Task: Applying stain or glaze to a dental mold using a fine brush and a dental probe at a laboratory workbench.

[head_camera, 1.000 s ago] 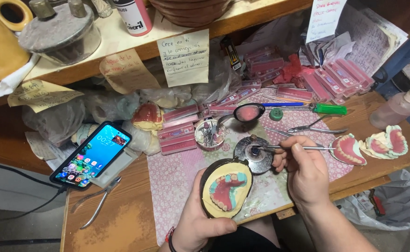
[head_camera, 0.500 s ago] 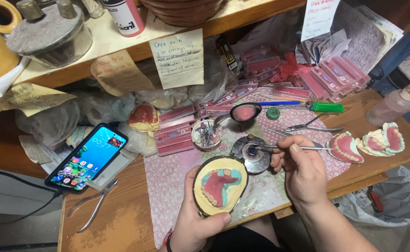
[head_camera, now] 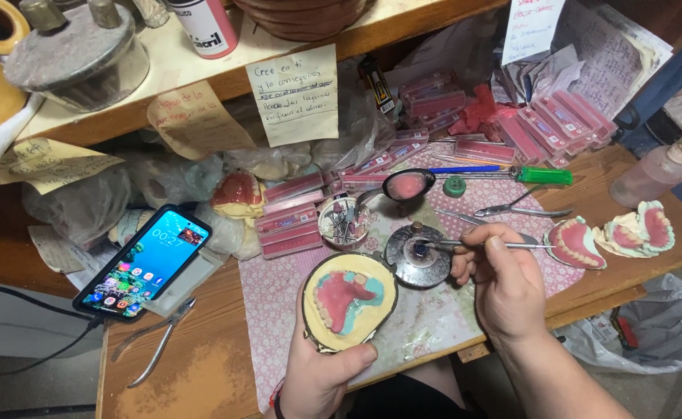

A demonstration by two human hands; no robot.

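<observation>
My left hand (head_camera: 321,371) grips a round yellowish plaster mould (head_camera: 348,299) from below, its face up with a pink and pale-blue denture base and a row of teeth. My right hand (head_camera: 504,283) pinches a thin metal instrument (head_camera: 477,245) like a pen. Its tip rests at the centre of a small round dark metal burner (head_camera: 418,256) just right of the mould. Both sit over a pink patterned mat (head_camera: 434,310) on the wooden bench.
A lit phone (head_camera: 145,261) leans at the left, pliers (head_camera: 154,341) below it. Two denture models (head_camera: 612,237) lie at right beside a plastic bottle (head_camera: 655,172). A small dish of burs (head_camera: 344,223), a spoon (head_camera: 407,185), tweezers (head_camera: 523,211), pink tooth cards (head_camera: 290,211) and paper notes crowd the back.
The view has shifted slightly. The mould in my left hand has tipped more face-up. My right hand keeps the instrument tip at the burner.
</observation>
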